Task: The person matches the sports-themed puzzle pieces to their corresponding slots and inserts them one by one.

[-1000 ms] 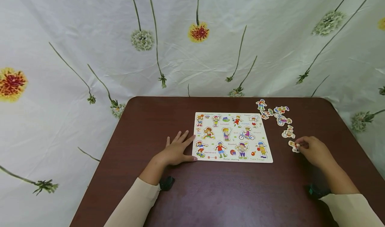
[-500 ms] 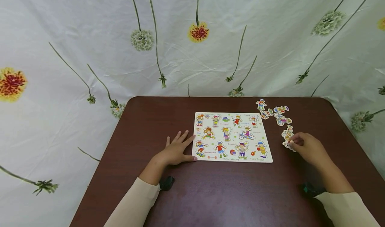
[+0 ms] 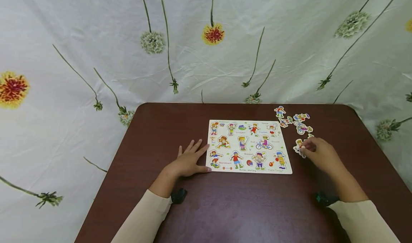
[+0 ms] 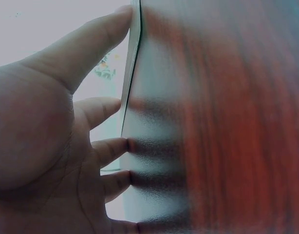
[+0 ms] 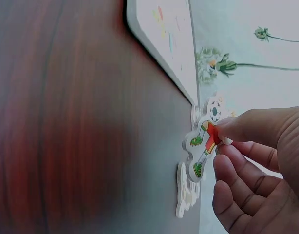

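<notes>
A white puzzle board (image 3: 249,156) printed with children playing sports lies on the table. My left hand (image 3: 188,162) rests at its left edge, fingers spread; in the left wrist view the thumb (image 4: 98,41) touches the board's side. My right hand (image 3: 325,156) pinches a puzzle piece (image 3: 298,149) to the right of the board. The right wrist view shows this football player piece (image 5: 209,141) tilted up between thumb and fingers, with a soccer ball, red shorts and green shoes. Part of the piece is hidden by the fingers.
Several loose puzzle pieces lie beyond the board's right side, among them a cyclist piece (image 3: 302,128) and a standing figure piece (image 3: 280,112). Another piece (image 3: 310,136) is mostly hidden behind my right hand. A flowered cloth (image 3: 206,64) hangs behind the dark table (image 3: 225,207).
My right hand has moved left and slightly away from me, carrying the football player piece from the right of the table toward the board. The left hand has stayed in place.
</notes>
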The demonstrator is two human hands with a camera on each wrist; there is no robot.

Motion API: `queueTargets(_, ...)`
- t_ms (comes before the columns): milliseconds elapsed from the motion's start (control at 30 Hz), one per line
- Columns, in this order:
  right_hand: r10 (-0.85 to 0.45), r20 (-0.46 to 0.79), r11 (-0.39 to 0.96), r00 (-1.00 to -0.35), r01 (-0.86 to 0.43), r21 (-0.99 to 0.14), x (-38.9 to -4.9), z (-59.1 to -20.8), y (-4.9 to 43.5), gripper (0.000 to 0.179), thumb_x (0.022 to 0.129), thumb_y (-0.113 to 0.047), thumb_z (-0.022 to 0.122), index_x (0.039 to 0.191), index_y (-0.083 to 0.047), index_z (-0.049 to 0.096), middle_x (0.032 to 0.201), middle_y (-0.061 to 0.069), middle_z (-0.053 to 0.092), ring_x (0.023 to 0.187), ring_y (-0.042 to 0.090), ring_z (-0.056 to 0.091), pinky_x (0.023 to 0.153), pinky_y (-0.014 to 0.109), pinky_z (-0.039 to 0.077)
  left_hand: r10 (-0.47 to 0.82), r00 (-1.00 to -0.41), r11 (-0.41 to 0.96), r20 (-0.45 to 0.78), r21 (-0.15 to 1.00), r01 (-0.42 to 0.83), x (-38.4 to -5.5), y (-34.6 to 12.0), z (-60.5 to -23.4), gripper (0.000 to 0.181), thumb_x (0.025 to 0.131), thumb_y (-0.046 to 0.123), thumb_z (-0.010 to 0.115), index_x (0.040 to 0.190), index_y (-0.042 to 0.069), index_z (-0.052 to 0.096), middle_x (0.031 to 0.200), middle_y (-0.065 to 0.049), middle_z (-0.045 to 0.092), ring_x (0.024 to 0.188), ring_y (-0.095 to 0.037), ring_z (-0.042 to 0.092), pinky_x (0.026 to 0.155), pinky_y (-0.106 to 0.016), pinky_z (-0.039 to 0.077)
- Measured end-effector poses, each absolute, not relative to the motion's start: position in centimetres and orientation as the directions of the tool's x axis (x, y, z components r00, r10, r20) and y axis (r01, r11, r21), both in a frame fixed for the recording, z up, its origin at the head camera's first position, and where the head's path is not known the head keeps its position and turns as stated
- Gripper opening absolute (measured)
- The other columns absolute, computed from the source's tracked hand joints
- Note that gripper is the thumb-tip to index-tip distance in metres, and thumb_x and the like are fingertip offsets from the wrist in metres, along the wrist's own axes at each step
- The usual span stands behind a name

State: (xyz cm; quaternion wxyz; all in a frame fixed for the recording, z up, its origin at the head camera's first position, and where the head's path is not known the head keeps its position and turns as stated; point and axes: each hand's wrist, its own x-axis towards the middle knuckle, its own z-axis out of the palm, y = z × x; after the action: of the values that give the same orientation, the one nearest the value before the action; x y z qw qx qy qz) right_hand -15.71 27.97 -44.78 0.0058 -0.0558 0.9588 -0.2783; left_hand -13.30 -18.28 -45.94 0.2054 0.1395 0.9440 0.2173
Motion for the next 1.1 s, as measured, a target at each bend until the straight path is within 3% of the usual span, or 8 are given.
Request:
queueTargets(267, -0.106, 0.019, 0.821, -0.994, -0.098, -0.563, -16.5, -44.6, 26.2, 0.016, 0.094, -0.012, 0.067, 0.103, 0.001, 0.065, 0.098, 0.020, 0.068, 0.087, 0.029, 0.064, 0.066, 0.031, 0.048, 0.349, -0.877, 0.870, -0.329, 0.462, 0.173, -13.3, -18.3, -46.0, 0.092, 0.089, 0.055, 0.071, 0.163, 0.030, 0.023, 0.172, -0.008, 0.007, 0.159, -0.035, -0.003, 0.120, -0.072, -0.007)
queueTargets(767, -0.112, 0.022, 0.778, -0.993, -0.101, -0.620, -18.2, -44.2, 22.7, 0.014, 0.098, -0.014, 0.066, 0.105, -0.002, 0.064, 0.090, 0.014, 0.063, 0.078, 0.023, 0.054, 0.061, 0.029, 0.044, 0.345, -0.878, 0.873, -0.332, 0.457, 0.170, -13.5, -18.3, -46.3, 0.092, 0.088, 0.056, 0.072, 0.163, 0.030, 0.023, 0.172, -0.007, 0.006, 0.159, -0.035, -0.004, 0.119, -0.072, -0.006)
queueTargets(1100, -0.140, 0.063, 0.751, -0.988, -0.147, -0.644, -19.5, -44.6, 20.2, 0.013, 0.099, -0.014, 0.065, 0.104, -0.003, 0.066, 0.097, 0.017, 0.066, 0.084, 0.025, 0.058, 0.067, 0.031, 0.045, 0.347, -0.876, 0.871, -0.334, 0.460, 0.170, -13.4, -18.3, -46.1, 0.092, 0.089, 0.056, 0.071, 0.163, 0.030, 0.023, 0.173, -0.007, 0.006, 0.159, -0.036, -0.004, 0.120, -0.072, -0.006)
